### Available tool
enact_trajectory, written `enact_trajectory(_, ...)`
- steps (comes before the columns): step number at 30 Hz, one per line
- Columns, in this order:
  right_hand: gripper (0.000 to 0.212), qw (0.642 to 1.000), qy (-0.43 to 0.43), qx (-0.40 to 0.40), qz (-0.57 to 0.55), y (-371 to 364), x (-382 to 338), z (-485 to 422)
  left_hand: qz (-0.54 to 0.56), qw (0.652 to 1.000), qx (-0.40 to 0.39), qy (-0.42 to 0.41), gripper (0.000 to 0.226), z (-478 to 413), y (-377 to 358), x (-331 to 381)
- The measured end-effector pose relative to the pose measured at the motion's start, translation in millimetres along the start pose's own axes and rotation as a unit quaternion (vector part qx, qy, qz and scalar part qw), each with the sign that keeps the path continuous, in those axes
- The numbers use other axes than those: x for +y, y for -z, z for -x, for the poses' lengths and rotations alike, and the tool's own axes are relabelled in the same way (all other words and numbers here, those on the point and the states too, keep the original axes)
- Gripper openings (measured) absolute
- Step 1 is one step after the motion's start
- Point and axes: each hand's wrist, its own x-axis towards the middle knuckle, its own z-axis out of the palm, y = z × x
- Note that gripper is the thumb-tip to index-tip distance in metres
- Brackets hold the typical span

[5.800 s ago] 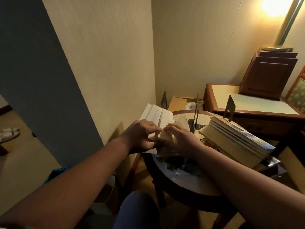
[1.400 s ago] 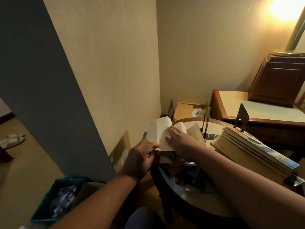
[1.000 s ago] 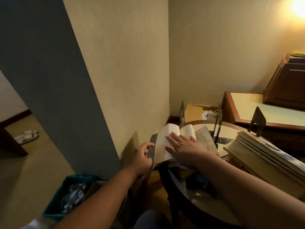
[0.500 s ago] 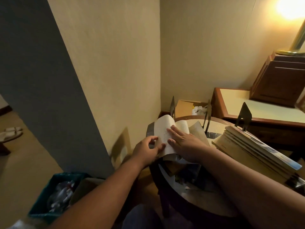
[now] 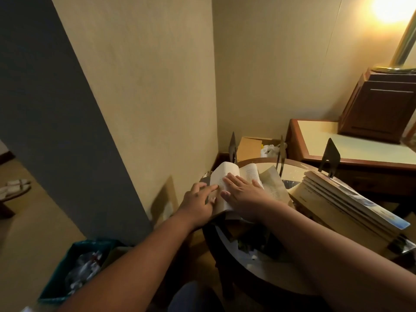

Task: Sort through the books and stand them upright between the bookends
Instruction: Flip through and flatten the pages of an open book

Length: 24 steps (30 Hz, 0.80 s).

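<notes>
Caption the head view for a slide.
Right hand flat on an open book, left hand touching its edge; stacked books lie by a bookend.

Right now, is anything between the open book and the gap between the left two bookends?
Yes: a tan printed sheet lies beside the open book, at the foot of the middle bookend, partly filling that gap.

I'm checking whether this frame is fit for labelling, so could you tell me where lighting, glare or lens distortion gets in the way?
Head view: the lamp blows out the top right corner; the open book is lit enough to show lines of print, not to read them; the bin and the near rim of the table lie in deep shadow; the wide lens makes the wall lean.
</notes>
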Motion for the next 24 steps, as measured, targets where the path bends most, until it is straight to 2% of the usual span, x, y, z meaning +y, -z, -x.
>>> enact_trajectory(3, 0.059, 1.000, 0.017, -0.009, 0.020, -1, -4, -5, 0.004, 0.999, -0.006, -0.038, 0.048, -1, -2, 0)
enact_trajectory(6, 0.058, 0.997, -0.006, 0.006, -0.076, -2, -1, -7, 0.073, 0.996, -0.049, -0.020, 0.051, -1, -8, 1)
enact_trajectory(9, 0.057, 0.986, -0.039, 0.039, -0.157, -4, 9, 1, 0.064, 0.995, -0.066, -0.035, 0.049, -4, -12, 0)
enact_trajectory(11, 0.052, 0.987, -0.043, 0.053, -0.146, -9, 18, 5, 0.046, 0.995, -0.075, -0.038, 0.046, -7, -11, 1)
enact_trajectory(14, 0.057, 0.993, -0.048, 0.043, -0.102, -17, 28, 7, 0.026, 0.997, -0.065, -0.017, 0.049, -10, -7, 5)
enact_trajectory(18, 0.056, 0.997, -0.033, 0.019, -0.071, -19, 33, 8, -0.109, 0.992, -0.061, -0.033, 0.054, -9, -7, 9)
enact_trajectory(24, 0.053, 0.997, -0.006, 0.024, -0.069, -23, 38, 22, -0.037, 0.996, -0.078, -0.037, 0.054, 12, -15, 12)
